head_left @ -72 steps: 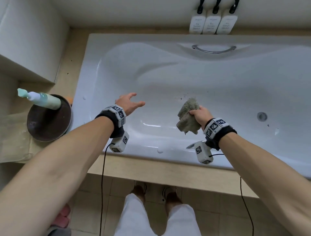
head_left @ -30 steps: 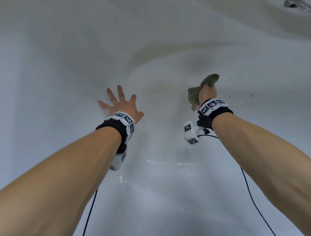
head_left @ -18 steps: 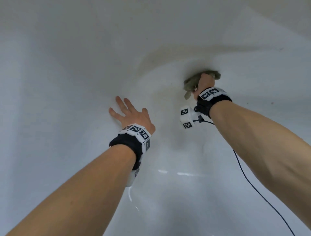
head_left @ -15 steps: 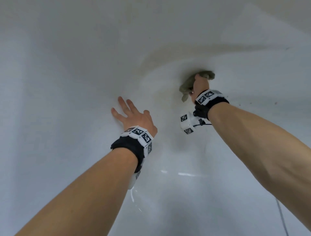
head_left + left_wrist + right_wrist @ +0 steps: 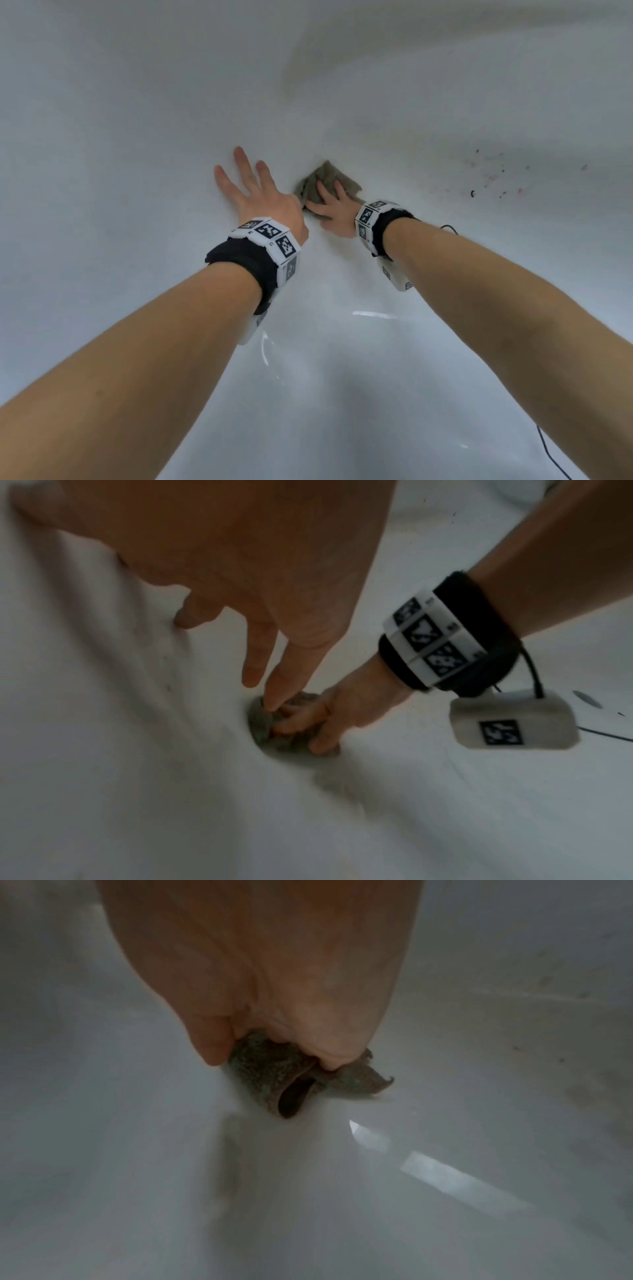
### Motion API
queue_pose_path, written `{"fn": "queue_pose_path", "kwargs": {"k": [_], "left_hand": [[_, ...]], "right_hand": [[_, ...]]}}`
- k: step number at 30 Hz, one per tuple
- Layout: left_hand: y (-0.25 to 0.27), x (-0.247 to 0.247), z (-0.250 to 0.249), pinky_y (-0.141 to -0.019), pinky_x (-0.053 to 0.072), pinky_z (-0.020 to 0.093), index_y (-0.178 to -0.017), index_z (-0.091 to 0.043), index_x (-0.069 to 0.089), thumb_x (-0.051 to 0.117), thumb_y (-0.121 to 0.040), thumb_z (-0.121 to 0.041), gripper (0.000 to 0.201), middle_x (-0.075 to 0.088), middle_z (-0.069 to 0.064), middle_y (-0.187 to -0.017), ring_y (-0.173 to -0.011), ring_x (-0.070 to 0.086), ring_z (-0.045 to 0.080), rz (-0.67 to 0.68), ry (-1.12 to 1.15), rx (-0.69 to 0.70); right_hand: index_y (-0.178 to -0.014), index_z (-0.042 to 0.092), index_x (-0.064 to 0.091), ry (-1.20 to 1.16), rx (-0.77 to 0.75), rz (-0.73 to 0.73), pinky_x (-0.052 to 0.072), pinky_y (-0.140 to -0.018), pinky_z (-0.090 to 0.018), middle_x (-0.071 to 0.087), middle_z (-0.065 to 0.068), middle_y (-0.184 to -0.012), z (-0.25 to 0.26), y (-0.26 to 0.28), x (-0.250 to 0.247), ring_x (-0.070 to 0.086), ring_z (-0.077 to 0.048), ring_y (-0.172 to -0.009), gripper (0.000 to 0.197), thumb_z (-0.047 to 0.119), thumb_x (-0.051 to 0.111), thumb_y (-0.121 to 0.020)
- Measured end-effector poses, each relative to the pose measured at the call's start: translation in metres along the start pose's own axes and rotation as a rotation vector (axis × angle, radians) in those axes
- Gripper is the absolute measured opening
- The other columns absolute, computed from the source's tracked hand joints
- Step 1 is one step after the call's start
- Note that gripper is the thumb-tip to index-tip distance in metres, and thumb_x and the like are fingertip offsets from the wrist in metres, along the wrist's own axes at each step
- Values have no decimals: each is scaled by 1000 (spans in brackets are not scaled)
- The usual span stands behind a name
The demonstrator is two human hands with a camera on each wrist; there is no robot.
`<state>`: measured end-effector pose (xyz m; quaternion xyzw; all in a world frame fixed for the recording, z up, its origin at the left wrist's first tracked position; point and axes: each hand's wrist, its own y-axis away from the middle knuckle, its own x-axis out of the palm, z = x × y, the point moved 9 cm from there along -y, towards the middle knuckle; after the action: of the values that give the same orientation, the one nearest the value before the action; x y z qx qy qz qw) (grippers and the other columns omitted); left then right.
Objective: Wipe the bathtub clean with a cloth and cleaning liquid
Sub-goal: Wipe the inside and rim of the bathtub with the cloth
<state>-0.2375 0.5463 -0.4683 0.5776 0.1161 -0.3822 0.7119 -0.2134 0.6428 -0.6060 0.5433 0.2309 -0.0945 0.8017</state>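
I am leaning into the white bathtub [image 5: 137,137]. My right hand [image 5: 329,205] presses a grey-green cloth [image 5: 329,174] against the tub's curved surface. In the right wrist view the thumb and fingers pinch the folded cloth [image 5: 267,1080]. My left hand [image 5: 253,192] lies flat on the tub just left of the cloth, fingers spread and holding nothing. The left wrist view shows its fingertips [image 5: 274,702] right beside the cloth [image 5: 260,723] and the right hand [image 5: 342,710]. No cleaning liquid bottle is in view.
Dark and reddish dirt specks [image 5: 493,178] dot the tub surface to the right of the cloth. A yellowish stain [image 5: 308,61] marks the tub wall above. A black cable [image 5: 555,455] hangs from my right wrist. A dark oval [image 5: 587,699] shows on the tub floor.
My right hand has brought the cloth down and left along the tub surface until it sits beside my left hand. The left hand has stayed flat on the tub.
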Motion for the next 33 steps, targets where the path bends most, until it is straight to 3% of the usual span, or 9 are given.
{"fn": "queue_pose_path", "kwargs": {"k": [6,9,12,14,16,23,28,33], "left_hand": [[3,14,-2,-100,-12,76,-132,-36,52,40,-87,-35,46,-1,18,-160,-137,-22,54,5,-72,101],[9,26,-4,-102,-14,74,-133,-38,51,40,-86,-32,48,-1,16,-160,-139,-22,50,45,-77,105],[14,32,-13,-103,-14,73,-135,-37,49,39,-86,-31,51,0,16,-160,-140,-21,49,76,-53,124],[17,34,-20,-104,-13,73,-137,-38,47,38,-87,-31,51,1,14,-161,-141,-20,48,89,-28,121],[19,34,-28,-104,-12,73,-139,-38,45,38,-88,-30,52,2,13,-161,-141,-19,47,94,-1,116],[16,31,-60,-104,-9,73,-138,-39,45,42,-88,-34,50,0,11,-161,-141,-21,45,109,59,129],[12,19,-86,-105,-6,73,-136,-39,47,43,-87,-34,49,6,11,-159,-143,-18,44,69,87,139],[4,4,-109,-104,-7,73,-139,-39,44,42,-88,-36,50,4,10,-160,-143,-18,43,56,89,149]], "right_hand": [[-145,54,24,378,-231,267,8,-116,-63,-18,-1,-161,39,34,92,-13,-44,-146,58,19,28,-99],[-148,51,15,445,-347,404,9,-111,-72,-17,3,-161,58,60,151,-16,-39,-146,58,21,28,-100],[-152,42,5,342,-351,430,7,-115,-65,-14,4,-162,61,82,178,-15,-31,-148,62,21,33,-101],[-154,35,5,313,-318,377,0,-120,-54,-13,1,-162,49,92,174,-15,-29,-148,60,25,34,-102],[-155,31,6,275,-263,276,-3,-121,-50,-15,-2,-162,28,92,159,-16,-31,-148,60,35,34,-102],[-153,38,4,82,37,36,-3,-120,-51,-21,1,-160,-81,75,83,-20,-34,-146,62,50,34,-100],[-153,40,0,-109,255,-55,1,-119,-55,-22,3,-160,-159,73,40,-20,-34,-146,66,56,32,-98],[-153,37,1,-210,308,-116,2,-119,-54,-22,3,-160,-194,84,26,-19,-33,-147,67,56,33,-98]]}}
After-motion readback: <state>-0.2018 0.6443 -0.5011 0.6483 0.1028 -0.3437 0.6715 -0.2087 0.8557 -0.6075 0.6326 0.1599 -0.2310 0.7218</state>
